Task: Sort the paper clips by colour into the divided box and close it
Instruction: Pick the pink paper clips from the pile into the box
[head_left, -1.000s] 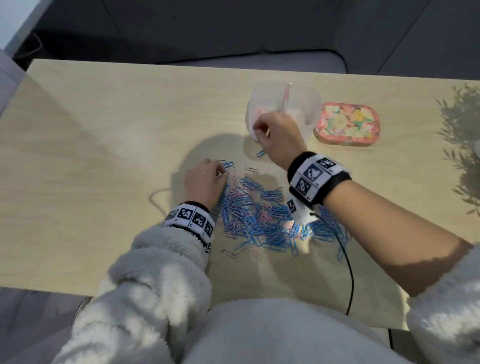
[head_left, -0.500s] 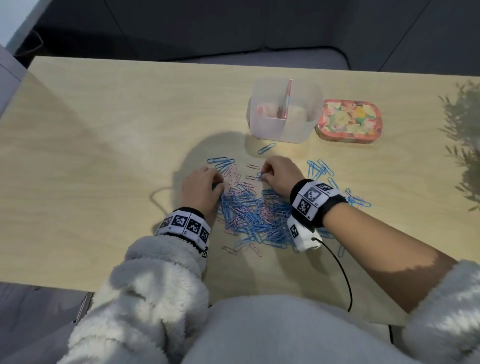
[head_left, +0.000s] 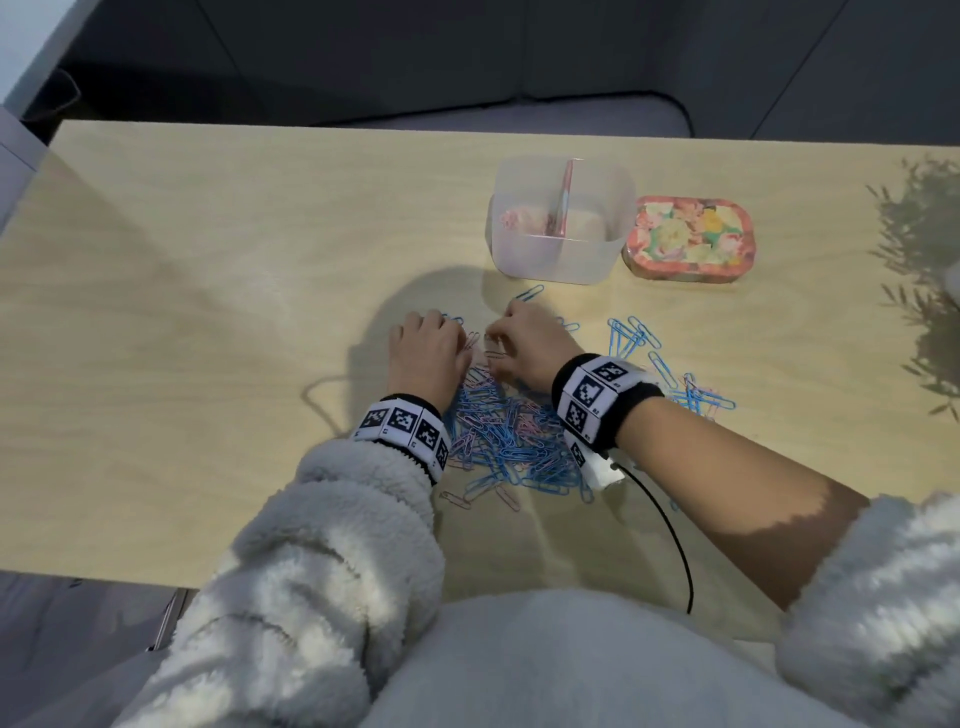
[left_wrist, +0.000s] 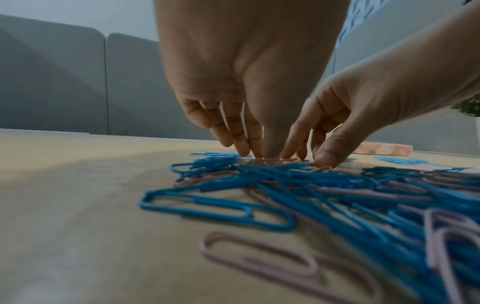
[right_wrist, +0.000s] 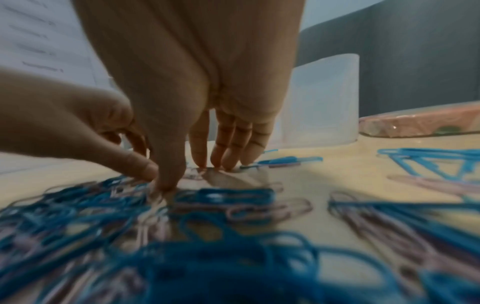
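Both hands are down on the pile (head_left: 511, 431) of blue and pink clips, at its far edge, the side nearest the box (head_left: 561, 221). The left hand (head_left: 426, 356) has its fingers (left_wrist: 235, 131) reaching straight down, tips touching the clips, nothing grasped that I can see. The right hand (head_left: 527, 345) sits just beside it, fingers (right_wrist: 228, 144) extended with tips on the table (head_left: 208, 312), thumb pressing on pink clips; whether it has pinched one I cannot tell. The box stands open beyond the pile, clear-walled, a divider (head_left: 562, 200) upright in it and pink clips (head_left: 519, 218) in its left compartment. The lid (head_left: 690, 239), floral, lies just right of the box. A loose blue clip (head_left: 527, 293) lies between box and pile.
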